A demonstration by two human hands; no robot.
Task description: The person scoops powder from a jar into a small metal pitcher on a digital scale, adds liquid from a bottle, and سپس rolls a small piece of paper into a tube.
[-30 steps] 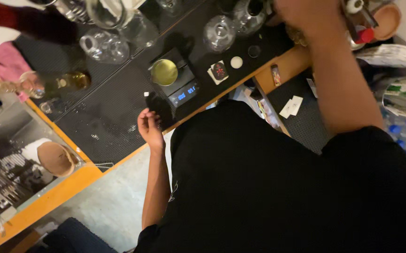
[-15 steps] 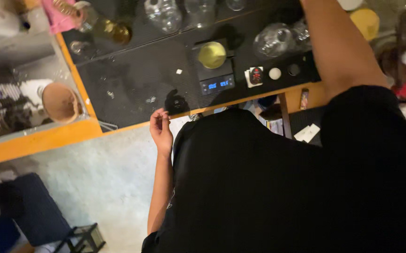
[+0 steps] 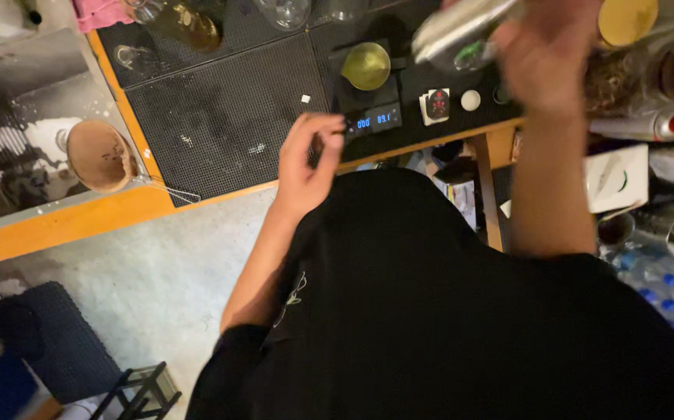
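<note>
One view only here, the head cam looking straight down past a black shirt (image 3: 461,311) at a bar counter. The right hand (image 3: 543,54) is up near the top edge, fingers wrapped tight around a metal shaker (image 3: 461,31), which sits tilted on its side and blurry above the counter, just right of the scale (image 3: 368,97). The left hand (image 3: 306,159) hovers at the counter's front edge right beside the scale's blue display, fingers curled in with thumb and fingertips pinched close, and I can't tell if there's anything between them. On the scale sits a small gold cup (image 3: 365,66), upright. The scale rests on a black mat (image 3: 228,117) with a few white specks on it, and the counter has an orange edge (image 3: 80,225). Right of the scale there's a small card (image 3: 435,105) and a white disc (image 3: 470,99), near each other but not touching. Glasses (image 3: 286,12) stand along the back of the mat. Off to the left a round strainer (image 3: 99,155) with brown residue sits over a metal sink (image 3: 18,140). Far right, a white box (image 3: 615,179) and blue-capped bottles (image 3: 663,288) are down below the counter, and a red-capped can (image 3: 648,124) lies on its side.
</note>
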